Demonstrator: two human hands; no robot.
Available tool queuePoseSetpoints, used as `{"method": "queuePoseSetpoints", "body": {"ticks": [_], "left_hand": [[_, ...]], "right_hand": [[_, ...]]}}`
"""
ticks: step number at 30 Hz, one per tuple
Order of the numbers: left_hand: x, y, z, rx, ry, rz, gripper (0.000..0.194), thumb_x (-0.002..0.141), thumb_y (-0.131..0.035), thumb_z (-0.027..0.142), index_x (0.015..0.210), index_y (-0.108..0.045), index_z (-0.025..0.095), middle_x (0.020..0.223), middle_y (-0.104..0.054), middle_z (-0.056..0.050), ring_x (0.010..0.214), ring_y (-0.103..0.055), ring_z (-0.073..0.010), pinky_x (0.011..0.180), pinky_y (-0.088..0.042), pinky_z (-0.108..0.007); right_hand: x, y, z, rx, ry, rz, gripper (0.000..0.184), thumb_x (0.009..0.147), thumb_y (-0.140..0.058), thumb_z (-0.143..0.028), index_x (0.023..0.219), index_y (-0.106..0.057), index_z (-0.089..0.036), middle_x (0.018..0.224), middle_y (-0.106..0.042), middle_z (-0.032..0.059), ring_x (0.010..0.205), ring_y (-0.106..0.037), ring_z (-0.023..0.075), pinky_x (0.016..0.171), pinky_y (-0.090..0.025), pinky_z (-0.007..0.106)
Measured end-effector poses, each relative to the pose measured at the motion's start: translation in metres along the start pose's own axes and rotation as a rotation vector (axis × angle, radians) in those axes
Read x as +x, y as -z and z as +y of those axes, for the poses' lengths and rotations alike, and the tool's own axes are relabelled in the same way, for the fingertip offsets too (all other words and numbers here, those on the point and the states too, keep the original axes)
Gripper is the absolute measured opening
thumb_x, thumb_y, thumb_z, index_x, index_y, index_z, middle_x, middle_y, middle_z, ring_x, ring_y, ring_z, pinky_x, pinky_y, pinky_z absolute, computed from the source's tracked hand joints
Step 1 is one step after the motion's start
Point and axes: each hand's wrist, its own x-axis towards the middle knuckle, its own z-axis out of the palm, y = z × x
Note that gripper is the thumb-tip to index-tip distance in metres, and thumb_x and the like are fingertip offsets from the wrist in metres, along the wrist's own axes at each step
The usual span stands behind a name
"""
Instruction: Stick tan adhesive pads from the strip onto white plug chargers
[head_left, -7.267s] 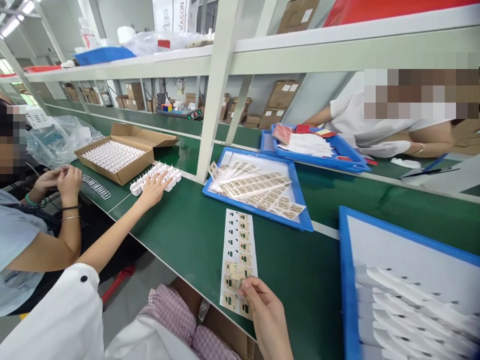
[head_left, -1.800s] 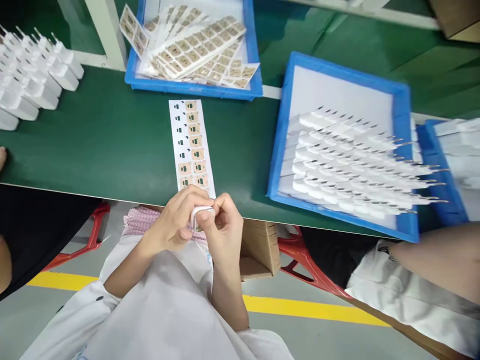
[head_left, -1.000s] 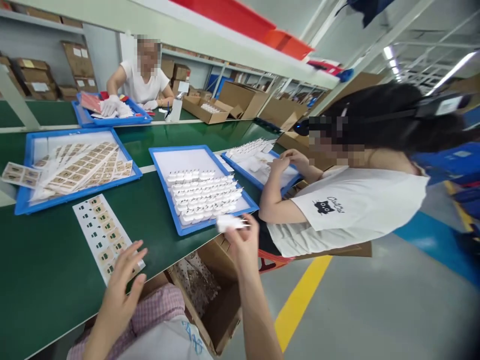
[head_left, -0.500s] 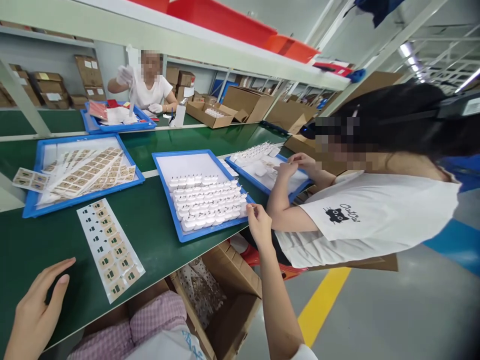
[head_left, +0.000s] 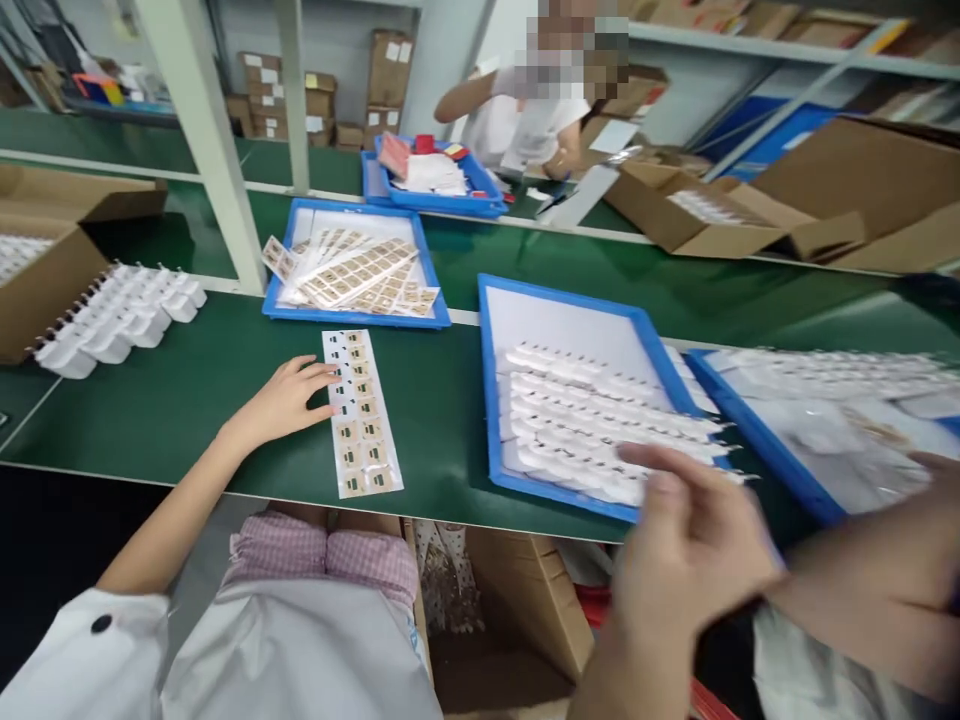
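My left hand (head_left: 289,402) has its fingers spread, the tips over the left edge of a sheet of tan stickers (head_left: 365,425); whether they press on it I cannot tell. The sheet lies flat on the green bench, its upper left part peeled of some stickers. My right hand (head_left: 686,545) is blurred, with index finger and thumb apart and nothing visible between them. It is at the near right corner of a blue-rimmed tray (head_left: 491,400). Rows of white plastic parts (head_left: 577,420) with thin dark tips fill the tray's nearer portion.
A blue tray of sticker sheets (head_left: 360,270) sits behind. White parts (head_left: 124,320) stand at left beside a cardboard box (head_left: 37,290). Another tray (head_left: 787,450) and a co-worker's arm (head_left: 885,570) are at right. A person (head_left: 517,120) works opposite. An open carton (head_left: 525,600) stands below the bench edge.
The view has swung left and down. My left hand has come to the sticker sheet's edge. My right hand's thumb and index finger, close together before, are now apart.
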Motion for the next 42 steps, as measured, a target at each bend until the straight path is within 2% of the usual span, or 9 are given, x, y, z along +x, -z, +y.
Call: {"method": "queuePoseSetpoints", "body": {"ticks": [2, 5, 11, 18, 25, 32, 36, 39, 42], "left_hand": [[0.007, 0.000, -0.001, 0.005, -0.055, -0.072, 0.057, 0.094, -0.065, 0.056, 0.145, -0.061, 0.030, 0.163, -0.050, -0.003, 0.158, -0.030, -0.0371, 0.128, -0.027, -0.063], [0.007, -0.012, 0.000, 0.041, -0.127, -0.185, 0.068, 0.092, -0.068, 0.057, 0.153, -0.051, 0.032, 0.166, -0.044, -0.004, 0.161, -0.026, -0.0375, 0.129, -0.018, -0.069], [0.001, -0.037, -0.004, 0.043, -0.107, -0.158, 0.059, 0.099, -0.059, 0.054, 0.153, -0.052, 0.030, 0.164, -0.048, -0.005, 0.160, -0.031, -0.0351, 0.130, -0.016, -0.068], [0.003, -0.038, -0.006, 0.031, -0.113, -0.140, 0.051, 0.100, -0.058, 0.053, 0.146, -0.060, 0.030, 0.160, -0.054, -0.006, 0.157, -0.035, -0.0363, 0.128, -0.020, -0.070], [0.003, -0.040, -0.009, -0.003, -0.119, -0.170, 0.060, 0.097, -0.062, 0.055, 0.152, -0.052, 0.033, 0.165, -0.046, -0.004, 0.161, -0.029, -0.0368, 0.127, -0.006, -0.077], [0.004, -0.039, -0.009, -0.038, -0.104, -0.224, 0.060, 0.098, -0.063, 0.052, 0.153, -0.051, 0.033, 0.167, -0.041, -0.003, 0.163, -0.024, -0.0347, 0.127, 0.001, -0.076], [0.001, -0.038, -0.006, -0.066, -0.138, -0.231, 0.059, 0.101, -0.056, 0.051, 0.156, -0.047, 0.033, 0.170, -0.037, -0.002, 0.164, -0.019, -0.0344, 0.128, 0.004, -0.074], [-0.003, -0.023, -0.012, 0.037, -0.113, -0.147, 0.063, 0.098, -0.059, 0.057, 0.156, -0.047, 0.034, 0.171, -0.037, -0.002, 0.164, -0.020, -0.0339, 0.129, -0.005, -0.071], [-0.011, 0.012, -0.041, 0.246, 0.131, 0.137, 0.060, 0.099, -0.058, 0.055, 0.154, -0.049, 0.032, 0.167, -0.044, -0.005, 0.160, -0.028, -0.0333, 0.129, -0.023, -0.062]], "right_hand": [[-0.015, -0.039, -0.043, 0.166, 0.120, -0.294, 0.029, 0.100, -0.054, -0.046, 0.104, -0.075, -0.026, 0.103, -0.077, 0.0103, 0.097, -0.073, 0.0286, 0.091, -0.057, 0.047], [-0.032, -0.100, -0.083, 0.418, 0.217, -0.790, 0.027, 0.100, -0.055, -0.035, 0.115, -0.076, -0.028, 0.122, -0.076, 0.0097, 0.115, -0.070, 0.0296, 0.102, -0.057, 0.052], [-0.051, -0.163, -0.082, 0.435, 0.223, -0.883, 0.030, 0.098, -0.056, -0.034, 0.119, -0.075, -0.025, 0.124, -0.073, 0.0134, 0.120, -0.064, 0.0325, 0.101, -0.057, 0.057], [-0.049, -0.164, -0.081, 0.315, 0.271, -0.879, 0.022, 0.101, -0.052, -0.033, 0.100, -0.072, -0.024, 0.100, -0.075, 0.0111, 0.098, -0.067, 0.0291, 0.088, -0.058, 0.048], [-0.043, -0.164, -0.090, 0.120, 0.396, -0.870, 0.024, 0.101, -0.046, -0.025, 0.084, -0.062, -0.023, 0.087, -0.068, 0.0086, 0.085, -0.063, 0.0257, 0.073, -0.050, 0.037], [-0.054, -0.138, -0.100, 0.033, 0.596, -0.782, 0.027, 0.104, -0.041, -0.022, 0.082, -0.057, -0.022, 0.082, -0.062, 0.0098, 0.077, -0.056, 0.0262, 0.066, -0.044, 0.036], [-0.051, -0.119, -0.103, -0.026, 0.724, -0.602, 0.028, 0.106, -0.038, -0.022, 0.085, -0.057, -0.021, 0.080, -0.060, 0.0083, 0.073, -0.056, 0.0241, 0.063, -0.044, 0.034], [-0.043, -0.106, -0.098, 0.135, 0.540, -0.532, 0.020, 0.104, -0.048, -0.029, 0.091, -0.061, -0.022, 0.083, -0.064, 0.0063, 0.073, -0.060, 0.0215, 0.065, -0.046, 0.032], [-0.044, -0.103, -0.089, 0.424, 0.155, -0.599, 0.020, 0.095, -0.064, -0.040, 0.084, -0.065, -0.023, 0.079, -0.064, 0.0034, 0.070, -0.062, 0.0194, 0.063, -0.049, 0.030]]}}
